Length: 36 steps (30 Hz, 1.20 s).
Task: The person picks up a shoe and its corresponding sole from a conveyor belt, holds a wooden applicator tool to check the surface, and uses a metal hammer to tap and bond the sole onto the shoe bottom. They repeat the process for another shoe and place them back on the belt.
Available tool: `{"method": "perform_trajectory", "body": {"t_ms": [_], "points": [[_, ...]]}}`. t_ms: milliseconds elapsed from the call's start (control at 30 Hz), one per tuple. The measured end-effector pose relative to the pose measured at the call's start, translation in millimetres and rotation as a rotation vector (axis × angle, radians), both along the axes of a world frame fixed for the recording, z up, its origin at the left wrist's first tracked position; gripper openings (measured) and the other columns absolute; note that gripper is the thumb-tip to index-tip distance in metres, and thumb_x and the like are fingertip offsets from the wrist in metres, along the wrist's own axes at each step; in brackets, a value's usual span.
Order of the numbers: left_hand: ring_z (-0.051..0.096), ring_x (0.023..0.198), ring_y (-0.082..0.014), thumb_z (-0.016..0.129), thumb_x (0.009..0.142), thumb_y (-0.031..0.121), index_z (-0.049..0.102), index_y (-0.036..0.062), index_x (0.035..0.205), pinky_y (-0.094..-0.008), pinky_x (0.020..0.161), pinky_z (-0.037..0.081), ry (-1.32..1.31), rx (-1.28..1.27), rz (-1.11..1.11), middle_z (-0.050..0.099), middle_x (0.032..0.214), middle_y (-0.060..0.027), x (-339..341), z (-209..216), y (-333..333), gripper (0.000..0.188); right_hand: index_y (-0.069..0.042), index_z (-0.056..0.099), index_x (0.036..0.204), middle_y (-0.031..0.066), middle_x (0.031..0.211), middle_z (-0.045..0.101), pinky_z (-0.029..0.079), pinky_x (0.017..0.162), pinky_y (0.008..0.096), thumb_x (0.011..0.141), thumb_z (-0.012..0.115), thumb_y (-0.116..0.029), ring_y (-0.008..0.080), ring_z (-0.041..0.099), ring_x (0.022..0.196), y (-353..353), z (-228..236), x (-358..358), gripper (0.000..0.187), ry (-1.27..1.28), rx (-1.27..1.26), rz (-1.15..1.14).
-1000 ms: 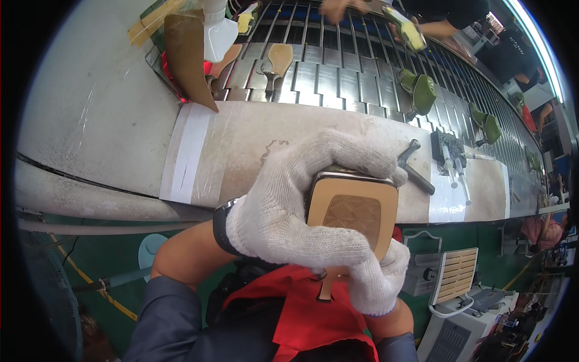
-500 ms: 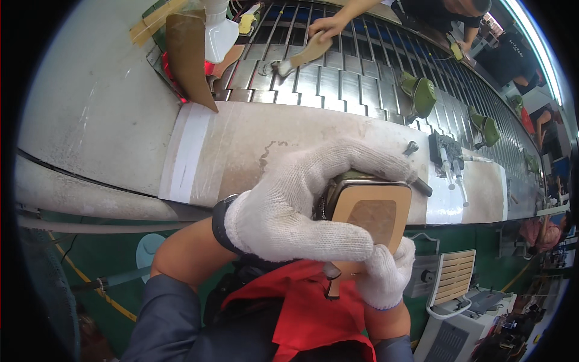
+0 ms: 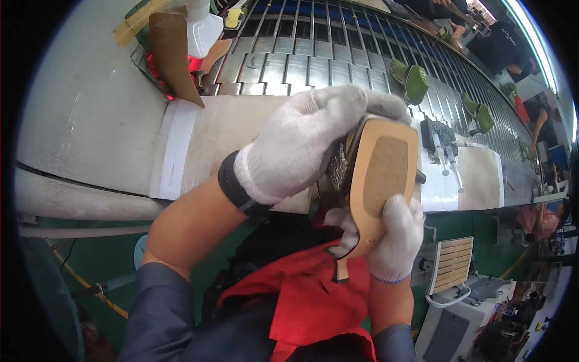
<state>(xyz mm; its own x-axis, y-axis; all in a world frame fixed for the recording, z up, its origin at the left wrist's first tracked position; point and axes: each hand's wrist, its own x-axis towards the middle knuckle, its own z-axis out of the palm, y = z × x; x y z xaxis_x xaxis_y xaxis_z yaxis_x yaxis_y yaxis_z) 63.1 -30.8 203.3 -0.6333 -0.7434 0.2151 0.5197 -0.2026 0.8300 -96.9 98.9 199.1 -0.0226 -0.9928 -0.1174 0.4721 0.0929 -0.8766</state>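
Observation:
Sole-up between my gloved hands is a high-heeled shoe (image 3: 388,166), with a tan sole, a darker patch in its middle and a slim heel pointing toward me. Its dark, textured upper shows along the left side. My left hand (image 3: 295,142) wraps over the toe end, fingers curled round the far edge. Closed on the narrower part near the heel is my right hand (image 3: 398,238), its thumb pressed on the sole's edge. Both gloves are white knit. The shoe is held above the near edge of the workbench (image 3: 232,120).
Beyond the bench runs a slatted metal conveyor (image 3: 319,72) carrying green shoe forms (image 3: 416,84). A dark block with white-handled tools (image 3: 443,148) lies at right. At far left stand a brown board (image 3: 175,57) and a white bottle (image 3: 202,30). A co-worker's hand (image 3: 456,29) shows at the back.
The shoe has tilted up, moving away from me and showing more of its sole. My left hand has shifted onto the toe end. The co-worker's hand with a tan, sole-shaped piece has left the conveyor.

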Motion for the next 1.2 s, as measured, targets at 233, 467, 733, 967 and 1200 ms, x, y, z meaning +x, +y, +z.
{"method": "perform_trajectory", "body": {"t_ms": [233, 467, 733, 967, 1200], "points": [[0.069, 0.128, -0.028, 0.06, 0.112, 0.034, 0.057, -0.0092, 0.144, -0.0416, 0.112, 0.056, 0.014, -0.104, 0.044, 0.068, 0.139, -0.0213, -9, -5, -13, 0.054, 0.015, 0.056, 0.135, 0.0262, 0.106, 0.074, 0.064, 0.057, 0.0344, 0.109, 0.056, -0.023, 0.0311, 0.079, 0.08, -13, 3, -14, 0.047, -0.005, 0.022, 0.013], [0.066, 0.132, -0.0265, 0.059, 0.113, 0.033, 0.056, -0.0065, 0.147, -0.0412, 0.114, 0.053, 0.03, -0.178, 0.051, 0.066, 0.142, -0.0193, -9, -11, -14, 0.053, 0.017, 0.058, 0.126, 0.0263, 0.083, 0.073, 0.058, 0.048, 0.03, 0.109, 0.048, -0.029, 0.0261, 0.071, 0.056, -16, 7, 2, 0.05, 0.21, -0.018, -0.118], [0.062, 0.129, -0.0197, 0.064, 0.106, 0.013, 0.052, -0.0034, 0.152, -0.0365, 0.113, 0.051, 0.06, -0.307, 0.085, 0.064, 0.139, -0.0142, -2, -12, -8, 0.051, 0.016, 0.061, 0.131, 0.0257, 0.101, 0.076, 0.065, 0.058, 0.0338, 0.108, 0.056, -0.024, 0.029, 0.078, 0.076, -14, 8, -6, 0.047, 0.112, -0.036, -0.059], [0.068, 0.128, -0.0341, 0.058, 0.111, 0.043, 0.059, -0.0022, 0.133, -0.0464, 0.108, 0.057, -0.038, -0.27, 0.184, 0.061, 0.145, -0.0331, 28, -1, 41, 0.05, 0.013, 0.071, 0.116, 0.016, 0.09, 0.079, 0.064, 0.068, 0.0336, 0.11, 0.052, -0.031, 0.0215, 0.078, 0.078, 16, 12, 6, 0.049, 0.305, -0.043, 0.104], [0.073, 0.117, -0.0413, 0.068, 0.107, 0.025, 0.055, 0.0007, 0.118, -0.0553, 0.095, 0.064, -0.13, -0.118, 0.335, 0.067, 0.13, -0.0387, 62, 14, 90, 0.03, -0.002, 0.08, 0.094, 0.0122, 0.073, 0.071, 0.051, 0.056, 0.0377, 0.097, 0.069, -0.016, 0.028, 0.067, 0.059, 30, 5, 14, 0.017, 0.701, -0.273, 0.262]]}}
